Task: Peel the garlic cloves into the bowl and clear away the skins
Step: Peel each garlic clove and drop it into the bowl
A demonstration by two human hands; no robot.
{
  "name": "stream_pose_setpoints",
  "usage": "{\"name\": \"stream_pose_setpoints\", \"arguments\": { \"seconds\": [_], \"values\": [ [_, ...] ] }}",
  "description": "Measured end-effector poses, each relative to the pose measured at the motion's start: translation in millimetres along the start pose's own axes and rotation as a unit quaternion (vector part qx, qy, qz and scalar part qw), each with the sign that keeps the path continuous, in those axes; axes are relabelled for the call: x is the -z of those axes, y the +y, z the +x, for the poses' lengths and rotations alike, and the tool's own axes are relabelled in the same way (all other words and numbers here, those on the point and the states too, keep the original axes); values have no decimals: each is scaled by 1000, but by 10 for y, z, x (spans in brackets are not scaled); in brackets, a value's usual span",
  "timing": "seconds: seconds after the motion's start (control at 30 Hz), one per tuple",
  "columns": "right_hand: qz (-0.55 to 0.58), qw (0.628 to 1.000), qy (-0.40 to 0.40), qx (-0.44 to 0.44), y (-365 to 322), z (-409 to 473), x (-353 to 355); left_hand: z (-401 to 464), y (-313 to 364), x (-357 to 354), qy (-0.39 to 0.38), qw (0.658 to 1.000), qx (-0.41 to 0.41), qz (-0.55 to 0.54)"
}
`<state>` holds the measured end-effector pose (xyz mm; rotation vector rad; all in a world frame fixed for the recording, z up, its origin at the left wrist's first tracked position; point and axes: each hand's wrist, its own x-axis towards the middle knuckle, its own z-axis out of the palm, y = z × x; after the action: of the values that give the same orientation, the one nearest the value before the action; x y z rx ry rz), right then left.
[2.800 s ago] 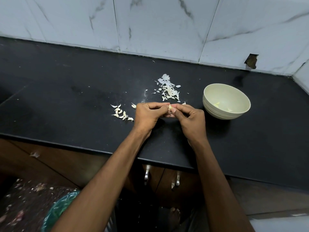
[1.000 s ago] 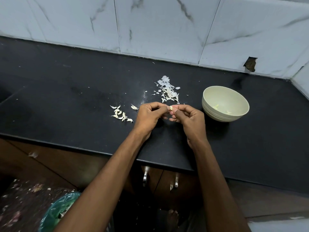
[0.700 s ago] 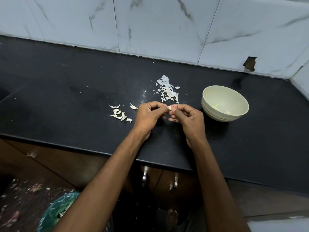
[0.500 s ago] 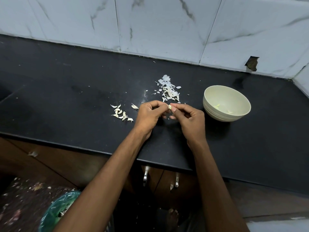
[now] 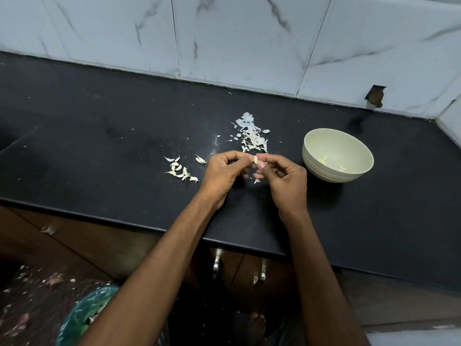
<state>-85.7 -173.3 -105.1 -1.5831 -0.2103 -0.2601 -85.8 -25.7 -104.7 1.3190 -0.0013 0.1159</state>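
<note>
Together, both hands' grip (image 5: pixel 255 161) around garlic clove (image 5: pixel 255 159)

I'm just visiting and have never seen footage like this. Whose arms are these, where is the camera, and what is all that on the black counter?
No machine here: a person wears a camera on the head, looking down at their own arms. The left hand and right hand together pinch one garlic clove to peel it. On the black counter lie unpeeled cloves to the left, a pile of skins behind the hands, and a pale bowl on the right holding a few peeled cloves.
</note>
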Motion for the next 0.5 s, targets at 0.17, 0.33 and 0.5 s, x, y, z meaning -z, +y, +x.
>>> {"name": "stream_pose_setpoints", "arguments": {
  "seconds": [0.17, 0.33, 0.5],
  "values": [
    [52, 998, 13, -30, -11, -1, 22, -21, 9, 15, -30, 999, 0, -11],
    [62, 998, 12, -30, -18, -9, 19, -27, 12, 27, -23, 1000, -5, -6],
    [67, 997, 15, -31, -20, -20, 8, -42, 24, 47, -31, 999, 0, -13]
  ]
}}
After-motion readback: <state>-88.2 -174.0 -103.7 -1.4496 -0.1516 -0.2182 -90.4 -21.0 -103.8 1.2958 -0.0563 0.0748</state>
